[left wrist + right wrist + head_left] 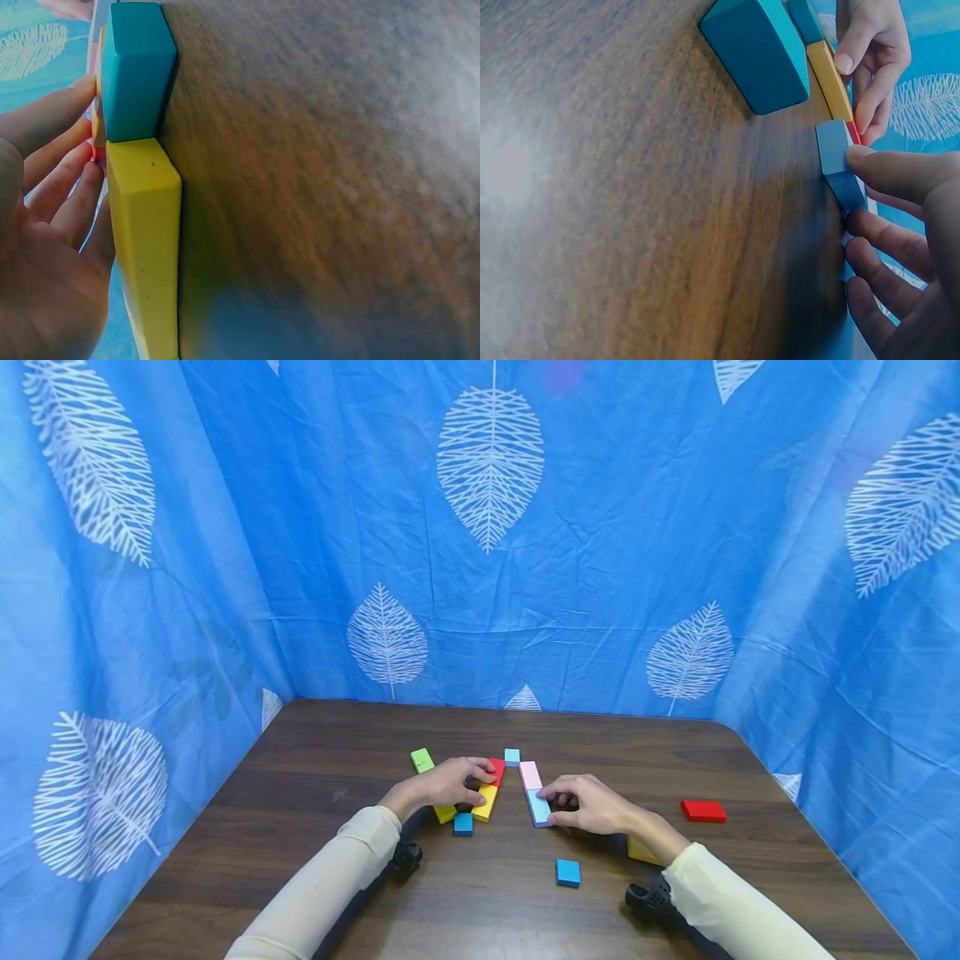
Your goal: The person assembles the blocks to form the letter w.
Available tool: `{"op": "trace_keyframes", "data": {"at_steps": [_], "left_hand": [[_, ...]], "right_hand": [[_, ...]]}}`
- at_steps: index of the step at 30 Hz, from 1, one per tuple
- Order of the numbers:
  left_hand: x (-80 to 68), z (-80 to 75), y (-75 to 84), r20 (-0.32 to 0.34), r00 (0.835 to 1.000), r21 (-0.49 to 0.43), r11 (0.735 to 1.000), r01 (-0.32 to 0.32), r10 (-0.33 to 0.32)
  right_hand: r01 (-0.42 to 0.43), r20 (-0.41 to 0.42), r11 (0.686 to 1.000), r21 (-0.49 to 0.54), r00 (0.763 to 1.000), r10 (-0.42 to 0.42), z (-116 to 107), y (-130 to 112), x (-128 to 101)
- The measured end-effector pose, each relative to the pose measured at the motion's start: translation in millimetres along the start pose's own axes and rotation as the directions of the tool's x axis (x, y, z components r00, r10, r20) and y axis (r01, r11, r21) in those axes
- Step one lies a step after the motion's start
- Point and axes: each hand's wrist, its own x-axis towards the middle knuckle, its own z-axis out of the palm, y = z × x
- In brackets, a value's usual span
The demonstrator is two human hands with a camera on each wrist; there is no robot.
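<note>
Nearest the head camera: blue cube, loose on the table. Left to right: green block lies untouched. Left hand presses fingertips on the red and yellow blocks, probably pinning them flush end to end. Right hand pinches the light-blue block by its edges, butting it against the pink one. Red slab sits well apart, far right.
</note>
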Motion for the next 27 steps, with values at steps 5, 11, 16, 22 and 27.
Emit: {"op": "trace_keyframes", "data": {"at_steps": [5,11,16,22,27], "left_hand": [[0.1,0.0,0.8,0.005,1.0,-0.001,1.0,0.009,-0.009],[1.5,-0.1,1.0,0.004,1.0,0.009,1.0,0.018,-0.018],[5.8,0.0,2.0,-0.017,1.0,0.039,0.999,0.016,-0.015],[8.4,0.1,2.6,-0.04,0.999,0.07,0.997,0.024,-0.021],[8.2,0.7,3.0,-0.041,0.999,0.082,0.996,0.027,-0.024]], "right_hand": [[-0.006,-0.004,1.0,-0.001,1.0,0.006,2,2,1],[-0.004,-0.009,1.0,0.001,1.0,0.004,1,3,0],[-0.003,-0.018,1.0,0.003,1.0,0.003,-3,5,-2],[0.019,-0.017,1.0,0.005,1.0,-0.019,-8,8,-7],[0.03,-0.025,1.0,-0.001,0.999,-0.03,-13,6,-17]]}}
